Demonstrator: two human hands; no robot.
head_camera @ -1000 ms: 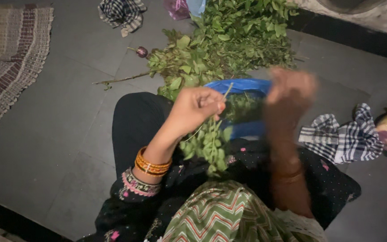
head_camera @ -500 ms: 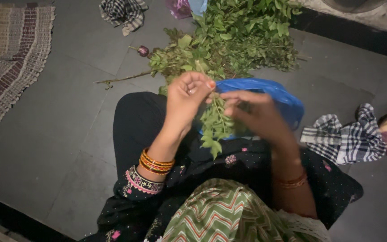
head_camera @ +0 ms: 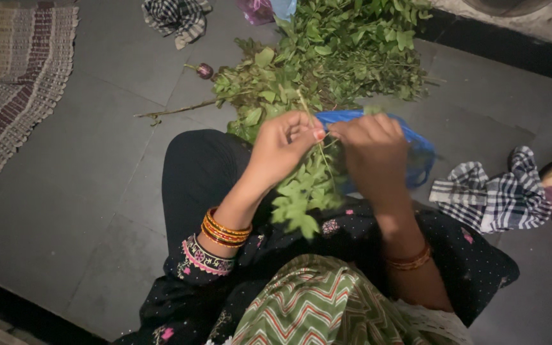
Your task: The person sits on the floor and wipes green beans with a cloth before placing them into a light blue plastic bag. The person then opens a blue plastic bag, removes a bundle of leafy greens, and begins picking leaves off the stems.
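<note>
My left hand (head_camera: pixel 283 145) pinches the thin stalk of a leafy green sprig (head_camera: pixel 303 195), whose leaves hang down over my lap. My right hand (head_camera: pixel 370 150) is closed on the same stalk just to the right, fingertips almost touching those of the left. Behind both hands lies a blue plastic bag (head_camera: pixel 416 150), mostly hidden by my right hand. A big pile of leafy green branches (head_camera: pixel 333 54) lies on the floor beyond it. Orange bangles sit on both wrists.
A striped woven mat (head_camera: pixel 14 76) lies at the far left. One checked cloth (head_camera: pixel 175 18) is at the top, another (head_camera: pixel 490 198) at the right. A small dark round vegetable (head_camera: pixel 204 70) and a bare twig (head_camera: pixel 174 112) lie left of the pile. The floor is dark grey tile.
My right hand came in from the right and closed on the stalk beside my left hand. The sprig now hangs lower, over my lap.
</note>
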